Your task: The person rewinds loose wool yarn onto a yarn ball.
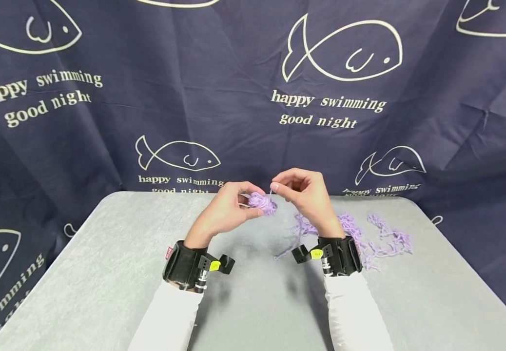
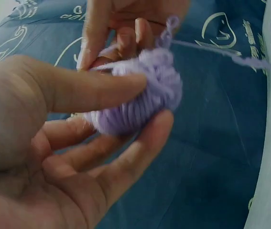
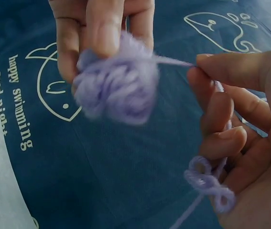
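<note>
A dark navy cloth backdrop printed with white fish outlines [image 1: 253, 97] hangs behind the flat grey surface [image 1: 104, 273], which fills the lower part of the head view. On that surface, to the right of the small wound ball of lilac yarn [image 1: 262, 203] and a little nearer the person, lies a loose tangle of the same lilac yarn [image 1: 380, 239], spread out in kinks and loops. A single strand [image 1: 294, 234] runs from that tangle up towards the ball.

Both hands are raised above the far middle of the surface. The left hand [image 1: 224, 210] has its grip clenched around the ball, thumb across the top and fingers cupped beneath, as the left wrist view shows [image 2: 140, 95]. The right hand [image 1: 307, 192], just right of the ball, pinches the strand between thumb and forefinger [image 3: 211, 62], close to where it leaves the ball; a curl of yarn also loops by its lower fingers [image 3: 207, 183].

The ball looks very light, soft and squashy, so I judge a gentle all-round hold suits it best, since a hard squeeze would deform the windings. The strand seems limp and fuzzy, unlikely to slip, and is best taken close to the ball to keep it taut.
</note>
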`<state>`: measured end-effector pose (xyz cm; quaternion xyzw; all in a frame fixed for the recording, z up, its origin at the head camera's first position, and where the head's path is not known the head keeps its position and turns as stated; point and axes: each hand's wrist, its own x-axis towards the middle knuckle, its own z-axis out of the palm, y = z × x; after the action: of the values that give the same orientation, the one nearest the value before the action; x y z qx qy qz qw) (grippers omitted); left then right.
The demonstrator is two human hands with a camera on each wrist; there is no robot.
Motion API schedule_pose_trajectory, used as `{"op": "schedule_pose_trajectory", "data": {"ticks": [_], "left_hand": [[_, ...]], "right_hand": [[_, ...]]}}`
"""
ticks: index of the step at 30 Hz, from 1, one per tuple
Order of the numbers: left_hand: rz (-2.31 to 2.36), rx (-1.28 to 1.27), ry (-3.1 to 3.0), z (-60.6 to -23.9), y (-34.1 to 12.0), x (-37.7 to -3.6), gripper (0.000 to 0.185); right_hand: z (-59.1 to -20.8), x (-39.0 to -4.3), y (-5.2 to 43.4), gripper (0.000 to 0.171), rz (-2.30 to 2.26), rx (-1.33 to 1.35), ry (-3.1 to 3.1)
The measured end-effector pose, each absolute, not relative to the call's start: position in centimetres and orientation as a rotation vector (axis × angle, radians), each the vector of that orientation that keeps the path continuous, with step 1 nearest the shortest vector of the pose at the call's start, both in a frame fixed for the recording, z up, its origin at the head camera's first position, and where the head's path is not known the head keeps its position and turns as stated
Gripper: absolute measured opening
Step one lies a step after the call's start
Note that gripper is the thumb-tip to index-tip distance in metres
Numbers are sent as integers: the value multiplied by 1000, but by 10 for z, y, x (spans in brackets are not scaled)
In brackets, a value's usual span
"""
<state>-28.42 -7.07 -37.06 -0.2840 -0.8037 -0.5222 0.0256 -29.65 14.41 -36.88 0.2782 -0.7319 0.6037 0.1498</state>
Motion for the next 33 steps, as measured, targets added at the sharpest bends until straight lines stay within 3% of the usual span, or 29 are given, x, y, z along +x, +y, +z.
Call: {"op": "schedule_pose_trajectory", "data": {"ticks": [6, 10, 23, 28, 33], "left_hand": [[-1858, -1160, -2311, -371, -71, -285, 32], [-2005, -1220, -2142, -368, -71, -284, 33], [-2185, -782, -1752, -364, -68, -282, 34], [-1984, -618, -1851, -366, -68, -285, 33], [-1655, -622, -2147, -371, -70, -287, 29]], "right_hand": [[-371, -301, 150, 18, 1892, 752, -2036], [-374, -304, 151, 14, 1911, 750, -2077], [-375, -301, 141, 6, 1753, 893, -2304], [-371, -296, 140, 6, 1663, 917, -2356], [-366, -291, 143, 4, 1646, 936, -2315]]}}
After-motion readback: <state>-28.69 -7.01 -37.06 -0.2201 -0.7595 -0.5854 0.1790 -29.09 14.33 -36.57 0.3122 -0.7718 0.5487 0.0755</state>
